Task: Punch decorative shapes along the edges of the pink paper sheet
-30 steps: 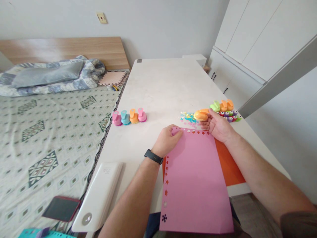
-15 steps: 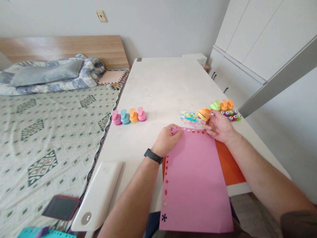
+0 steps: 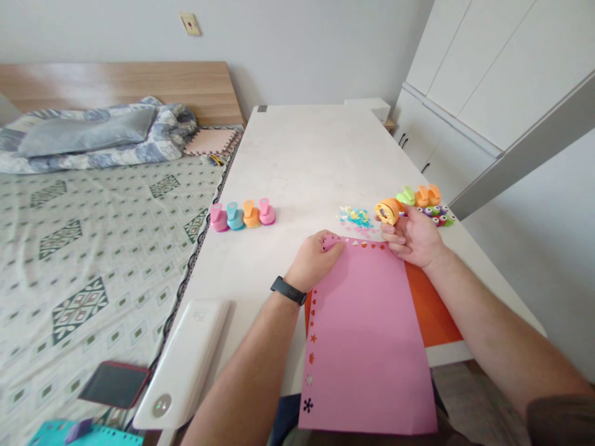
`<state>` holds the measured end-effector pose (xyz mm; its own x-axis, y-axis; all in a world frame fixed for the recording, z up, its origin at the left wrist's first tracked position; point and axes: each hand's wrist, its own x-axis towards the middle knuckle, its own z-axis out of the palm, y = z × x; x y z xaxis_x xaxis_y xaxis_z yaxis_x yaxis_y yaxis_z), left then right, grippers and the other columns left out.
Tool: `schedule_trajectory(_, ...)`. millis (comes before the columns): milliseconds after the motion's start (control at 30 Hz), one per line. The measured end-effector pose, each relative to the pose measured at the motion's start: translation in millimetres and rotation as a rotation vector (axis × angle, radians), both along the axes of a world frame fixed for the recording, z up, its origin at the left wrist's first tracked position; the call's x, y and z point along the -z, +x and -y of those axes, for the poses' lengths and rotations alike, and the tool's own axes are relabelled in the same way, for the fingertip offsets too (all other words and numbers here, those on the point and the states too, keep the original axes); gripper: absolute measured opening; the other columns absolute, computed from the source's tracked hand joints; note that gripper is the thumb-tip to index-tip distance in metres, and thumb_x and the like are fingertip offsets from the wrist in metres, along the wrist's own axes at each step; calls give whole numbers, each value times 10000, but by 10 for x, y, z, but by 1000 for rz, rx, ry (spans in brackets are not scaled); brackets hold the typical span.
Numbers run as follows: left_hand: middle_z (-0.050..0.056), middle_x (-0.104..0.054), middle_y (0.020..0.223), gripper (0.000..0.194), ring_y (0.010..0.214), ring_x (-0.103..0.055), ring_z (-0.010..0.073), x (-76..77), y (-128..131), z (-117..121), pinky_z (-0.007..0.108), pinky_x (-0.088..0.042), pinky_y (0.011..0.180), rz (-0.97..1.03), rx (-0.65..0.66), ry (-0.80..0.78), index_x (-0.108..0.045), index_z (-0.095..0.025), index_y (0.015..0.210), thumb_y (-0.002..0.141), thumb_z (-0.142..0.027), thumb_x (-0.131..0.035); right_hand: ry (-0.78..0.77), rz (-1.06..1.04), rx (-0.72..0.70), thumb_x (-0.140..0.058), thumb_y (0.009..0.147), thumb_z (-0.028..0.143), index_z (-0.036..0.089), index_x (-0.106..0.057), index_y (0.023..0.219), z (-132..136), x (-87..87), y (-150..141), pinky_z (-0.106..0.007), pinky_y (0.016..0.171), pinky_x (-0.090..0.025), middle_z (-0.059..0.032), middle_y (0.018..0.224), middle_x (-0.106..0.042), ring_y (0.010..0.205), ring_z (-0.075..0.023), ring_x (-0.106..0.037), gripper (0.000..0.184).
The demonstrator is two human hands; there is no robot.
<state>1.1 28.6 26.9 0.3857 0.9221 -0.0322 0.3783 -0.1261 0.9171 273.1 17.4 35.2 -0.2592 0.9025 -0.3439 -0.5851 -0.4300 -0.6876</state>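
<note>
My left hand (image 3: 317, 261) pinches the far left corner of a pink sheet of paper (image 3: 367, 347), which has small shapes cut along its far and left edges. In my right hand (image 3: 416, 238) is an orange craft punch (image 3: 387, 212), tipped so that its underside faces me, just above the far right corner of the sheet. An orange sheet (image 3: 432, 310) lies beneath the pink one. Beyond the paper's far edge is a scatter of blue, yellow and pink paper cut-outs (image 3: 357, 217). The pink sheet's near end hangs past the table edge over my lap.
Several punches (image 3: 251, 215) stand in a row at left. A green punch (image 3: 406, 196), orange punches (image 3: 427, 195) and several small punches (image 3: 437, 214) sit beyond my right hand. A long white device (image 3: 186, 365) lies by the table's left edge, with a bed (image 3: 116, 248) beside it.
My right hand has turned the orange punch from lying level to underside toward me, shifting it slightly right. My left hand stays on the paper's corner.
</note>
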Motion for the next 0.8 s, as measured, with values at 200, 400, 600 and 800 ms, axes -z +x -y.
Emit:
schedule_trajectory(200,60,-764,937,247,808,-689,188,6,-3,-4,264,-498,666,5,2,5,-708,-180,989,910,-396,-618,-5,29,44,-527,956,487,163,-624,1022,1,-20,-36,-171,283,-270,-55,759,-638,507,-120,-472,345)
schedule_trajectory(400,56,-755,897,259,771,-674,181,16,-2,-4,256,-490,646,33,3,-12,-715,-173,985,898,-403,-636,-5,97,21,-589,937,494,184,-628,996,1,-36,-105,-166,261,-243,-59,791,-686,524,-129,-512,318)
schedule_trajectory(600,59,-754,914,257,776,-668,178,6,1,1,258,-485,652,11,18,12,-712,-169,989,908,-396,-623,32,155,4,-610,945,482,183,-641,1056,10,-20,-136,-152,250,-253,-60,797,-706,537,-132,-553,321)
schedule_trajectory(800,51,-751,900,252,779,-671,180,15,-6,-2,259,-484,652,1,16,11,-709,-175,985,912,-398,-616,62,253,99,-678,927,432,181,-653,1057,-3,40,-130,-146,257,-297,-95,854,-758,567,-137,-628,283)
